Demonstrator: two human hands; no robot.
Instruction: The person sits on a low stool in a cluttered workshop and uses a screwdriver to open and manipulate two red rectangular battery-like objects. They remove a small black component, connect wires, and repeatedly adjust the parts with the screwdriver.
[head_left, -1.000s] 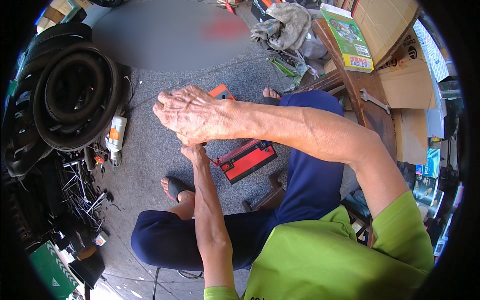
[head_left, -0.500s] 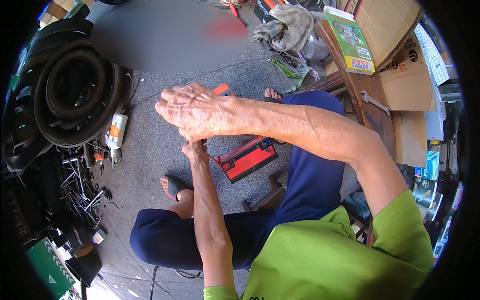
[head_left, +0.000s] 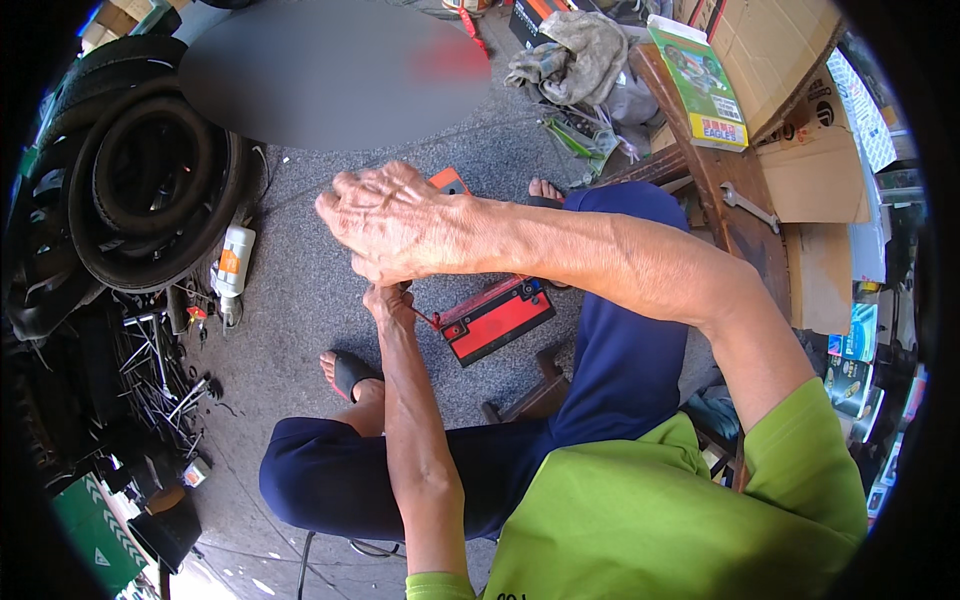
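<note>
My right hand is closed, knuckles up, with its fingers curled under out of sight. Just below it my left hand is closed too, its thumb meeting the underside of the right. Whatever the two hold is hidden between them. Beside my left hand, a red and black battery lies tilted on the ground, its upper edge partly behind my right forearm. A thin red lead runs from near my left hand to the battery's left end. An orange object shows partly beyond my right wrist.
Black tyres pile up at the left, near a white bottle with an orange label. Scattered metal tools lie below. At the right, a wooden bench bears a wrench and a green box. A grey rag sits behind.
Both hands keep the same closed pose. My right hand has shifted very slightly to the right, and my left hand has dipped a little.
</note>
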